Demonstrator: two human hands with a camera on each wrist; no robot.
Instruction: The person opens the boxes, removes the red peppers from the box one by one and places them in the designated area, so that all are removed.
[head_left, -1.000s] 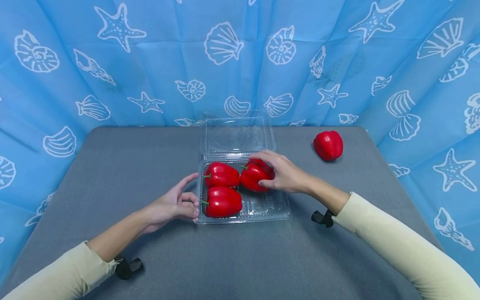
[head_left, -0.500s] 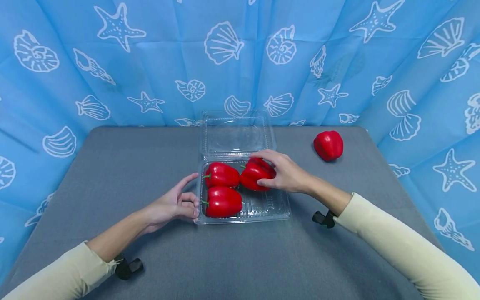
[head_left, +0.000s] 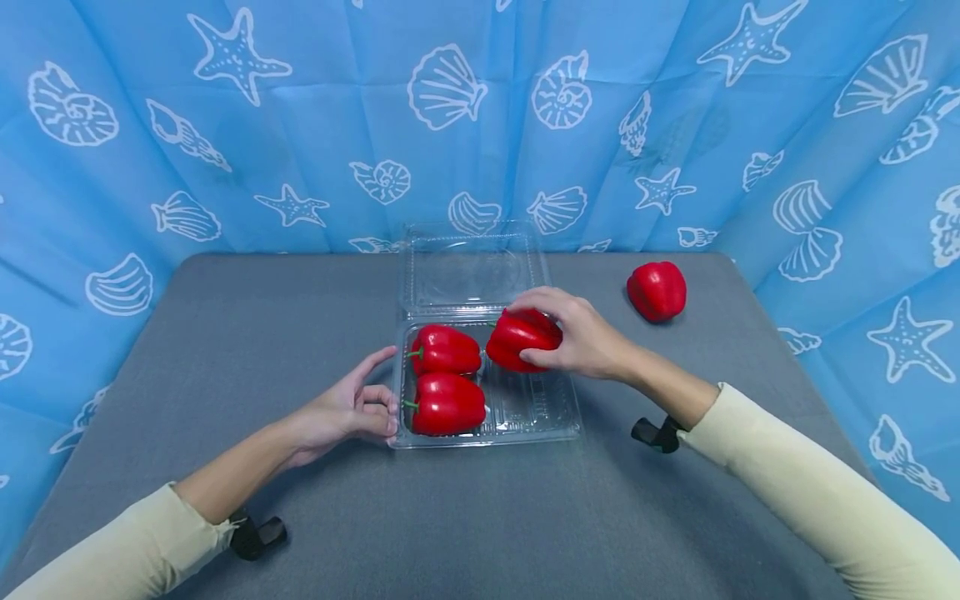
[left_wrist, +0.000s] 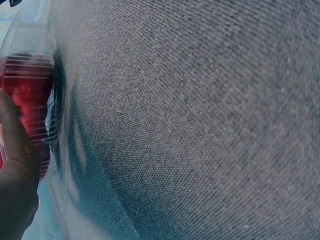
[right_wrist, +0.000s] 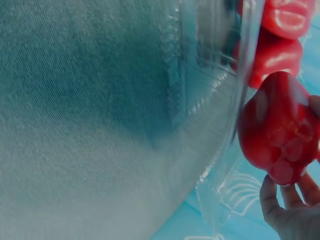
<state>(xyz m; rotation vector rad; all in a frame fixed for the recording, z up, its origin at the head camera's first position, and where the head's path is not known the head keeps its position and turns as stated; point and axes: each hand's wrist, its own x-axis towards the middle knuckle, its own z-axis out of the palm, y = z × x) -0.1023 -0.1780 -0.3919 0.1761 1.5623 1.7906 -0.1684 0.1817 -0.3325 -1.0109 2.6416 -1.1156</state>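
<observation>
My right hand (head_left: 581, 337) grips a red bell pepper (head_left: 519, 340) from its right side, over the back right part of a clear plastic clamshell container (head_left: 525, 436). In the right wrist view the gripped pepper's lobed end faces the camera, with fingertips (right_wrist: 270, 192) below it. Two more red peppers, the rear one (head_left: 446, 350) and the front one (head_left: 450, 405), lie side by side in the left half, their green stems pointing left. My left hand (head_left: 341, 412) holds the container's left rim, index finger stretched along it and thumb near the front corner.
The container's hinged lid (head_left: 474, 271) stands open behind it. Another red pepper (head_left: 657, 292) sits at the back right of the grey table (head_left: 300, 517). A blue curtain (head_left: 465, 125) with white shells hangs behind the table.
My right hand has raised the gripped pepper and shifted it slightly back and right, away from the two peppers on the left. The left hand has stayed in place.
</observation>
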